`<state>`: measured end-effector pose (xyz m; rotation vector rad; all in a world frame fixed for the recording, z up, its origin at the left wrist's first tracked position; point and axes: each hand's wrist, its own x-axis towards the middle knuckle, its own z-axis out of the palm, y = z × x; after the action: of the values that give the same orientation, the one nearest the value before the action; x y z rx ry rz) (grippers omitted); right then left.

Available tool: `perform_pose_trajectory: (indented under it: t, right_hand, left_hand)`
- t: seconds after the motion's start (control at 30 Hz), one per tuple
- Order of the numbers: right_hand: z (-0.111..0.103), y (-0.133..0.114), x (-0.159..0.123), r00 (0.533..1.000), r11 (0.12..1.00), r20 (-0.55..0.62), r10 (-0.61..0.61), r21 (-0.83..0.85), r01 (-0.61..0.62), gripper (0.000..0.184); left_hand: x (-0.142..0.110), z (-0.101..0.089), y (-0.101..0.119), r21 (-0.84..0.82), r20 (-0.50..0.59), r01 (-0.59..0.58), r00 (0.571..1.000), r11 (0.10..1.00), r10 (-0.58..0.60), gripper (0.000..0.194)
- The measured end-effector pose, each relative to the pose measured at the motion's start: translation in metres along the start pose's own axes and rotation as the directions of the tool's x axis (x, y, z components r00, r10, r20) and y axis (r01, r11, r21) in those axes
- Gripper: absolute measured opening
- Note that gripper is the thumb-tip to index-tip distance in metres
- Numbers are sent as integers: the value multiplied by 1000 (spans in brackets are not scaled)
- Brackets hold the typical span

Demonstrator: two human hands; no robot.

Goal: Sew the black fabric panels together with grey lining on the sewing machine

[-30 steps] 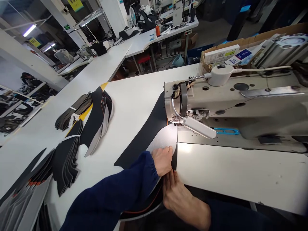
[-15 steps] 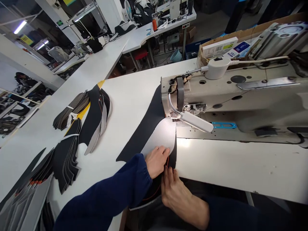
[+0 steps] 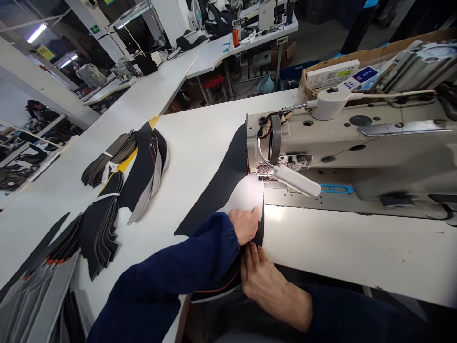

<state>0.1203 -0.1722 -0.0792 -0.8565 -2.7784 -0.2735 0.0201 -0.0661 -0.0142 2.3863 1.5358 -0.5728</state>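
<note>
A black fabric panel (image 3: pixel 210 195) with orange-red stitching or piping lies at the sewing machine (image 3: pixel 342 138). On top of it, a light grey fabric piece (image 3: pixel 246 190) reaches under the needle area. My left hand (image 3: pixel 244 225) rests on the grey piece with its fingers curled and the index fingertip pressing near the right edge. Just below, my right hand (image 3: pixel 262 278) has its fingers close together on the black panel by the table's front edge; its thumb is hidden. The panel's lower end hangs over that edge. A white lamp (image 3: pixel 298 181) lights the needle area.
Bundles of cut pieces (image 3: pixel 102 224) and curved black and grey pieces (image 3: pixel 146 166) lie to the left. Grey layered pieces (image 3: pixel 43 295) sit at lower left. A cardboard box (image 3: pixel 378 47) with packets stands behind the machine. Another worktable (image 3: pixel 250 43) is farther back.
My left hand has slid slightly up and right on the fabric, its fingers now more curled. My right hand keeps almost the same place. The whole view has shifted a little.
</note>
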Motion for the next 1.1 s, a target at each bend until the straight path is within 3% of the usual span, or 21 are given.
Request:
perform_pose_trajectory:
  t: [0.23, 0.5, 0.77, 0.93, 1.1]
  right_hand:
    - [6, 14, 0, 999, 999, -47, -12, -54, 10, 45]
    - [0, 40, 11, 999, 994, -34, -27, -102, 24, 41]
    - [10, 61, 18, 999, 991, 10, -31, -131, 32, 39]
    - [8, 53, 18, 998, 987, 67, 9, -158, 2, 35]
    - [15, 39, 18, 1000, 987, -3, 9, -157, -9, 41]
  left_hand:
    - [17, -4, -3, 0, -11, -7, 1000, 1000, 7, 54]
    - [40, -8, -8, -30, -70, -9, 998, 1000, 7, 50]
    - [28, -20, -13, -39, 10, -81, 997, 996, 81, 50]
    - [40, -17, -8, -27, -20, -74, 997, 997, 74, 36]
    - [46, -19, -10, -60, -88, -40, 996, 997, 35, 37]
